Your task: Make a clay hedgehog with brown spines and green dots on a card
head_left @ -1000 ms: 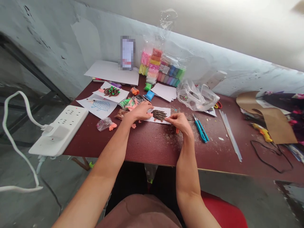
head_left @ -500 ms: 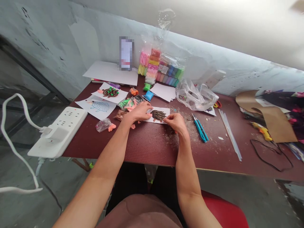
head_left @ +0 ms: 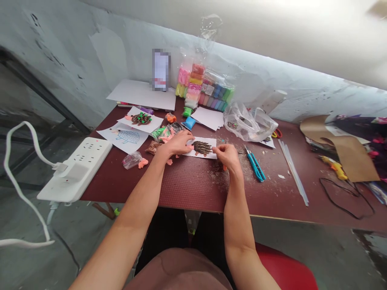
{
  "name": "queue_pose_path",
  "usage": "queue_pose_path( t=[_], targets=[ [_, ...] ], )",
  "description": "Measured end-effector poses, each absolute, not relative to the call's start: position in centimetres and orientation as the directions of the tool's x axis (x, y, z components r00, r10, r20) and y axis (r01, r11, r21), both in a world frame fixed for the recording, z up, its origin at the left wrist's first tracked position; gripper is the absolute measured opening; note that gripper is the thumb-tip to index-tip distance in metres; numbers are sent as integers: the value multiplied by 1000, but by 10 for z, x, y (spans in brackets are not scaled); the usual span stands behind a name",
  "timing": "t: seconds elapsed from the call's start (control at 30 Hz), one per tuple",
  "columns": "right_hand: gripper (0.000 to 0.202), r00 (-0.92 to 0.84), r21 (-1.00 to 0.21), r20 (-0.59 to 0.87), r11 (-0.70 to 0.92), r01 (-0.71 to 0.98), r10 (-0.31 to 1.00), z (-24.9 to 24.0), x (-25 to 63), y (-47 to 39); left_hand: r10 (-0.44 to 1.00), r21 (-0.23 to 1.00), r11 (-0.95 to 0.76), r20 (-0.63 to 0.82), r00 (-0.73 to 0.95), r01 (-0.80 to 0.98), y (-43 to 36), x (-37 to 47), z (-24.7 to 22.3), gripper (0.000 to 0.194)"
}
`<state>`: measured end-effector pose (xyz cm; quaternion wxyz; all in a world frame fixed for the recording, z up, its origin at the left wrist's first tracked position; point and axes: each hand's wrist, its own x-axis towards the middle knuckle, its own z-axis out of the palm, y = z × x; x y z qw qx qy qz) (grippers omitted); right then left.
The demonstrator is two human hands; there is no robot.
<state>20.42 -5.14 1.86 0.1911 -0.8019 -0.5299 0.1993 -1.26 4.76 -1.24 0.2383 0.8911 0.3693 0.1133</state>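
Note:
A white card (head_left: 212,154) lies on the table with a hedgehog figure (head_left: 202,147) on it, made of dark seed-like spines and pinkish clay. My left hand (head_left: 181,143) rests over the card's left end, fingers stretched out and touching the card by the figure's head. At the card's right edge, my right hand (head_left: 227,155) has thumb and fingers pinched together. Whether they grip the card's edge or a small piece is too small to tell. Left of my left wrist are a brown wrapper (head_left: 153,147) and a lump of orange-pink clay (head_left: 143,162).
A teal cutter (head_left: 254,164) and clear glue sticks (head_left: 293,173) lie to the right, before a yellow glue gun (head_left: 335,167). Behind stand packs of coloured clay (head_left: 216,94) and a plastic bag (head_left: 252,123). Leftward are a hedgehog drawing (head_left: 123,137) and a power strip (head_left: 75,169).
My right hand has moved slightly right, from the figure's lower right side to the card's right edge. My left hand stays on the card's left end.

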Motion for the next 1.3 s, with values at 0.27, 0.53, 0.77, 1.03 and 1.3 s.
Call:
queue_pose_path(
  t=[0.27, 0.53, 0.77, 1.03, 1.3],
  targets=[
    [30, 480, -306, -34, -467, 830, 877, 16, 209, -38, 821, 570, -539, 191, 538, 621, 49, -7, -13, 48],
    [28, 406, -283, -63, -406, 869, 912, 13, 205, -8, 840, 515, -537, 252, 480, 669, 55, -2, -21, 46],
    [27, 443, -321, -38, -431, 843, 896, 12, 208, -1, 849, 492, -525, 256, 461, 694, 56, -2, -25, 48],
    [28, 451, -375, 27, -409, 832, 892, 8, 209, 4, 857, 500, -511, 230, 462, 699, 52, -4, -16, 43],
    [28, 145, -407, 304, -10, 913, 942, 11, 194, -22, 861, 460, -499, 168, 480, 734, 50, -3, -14, 39]
  ],
)
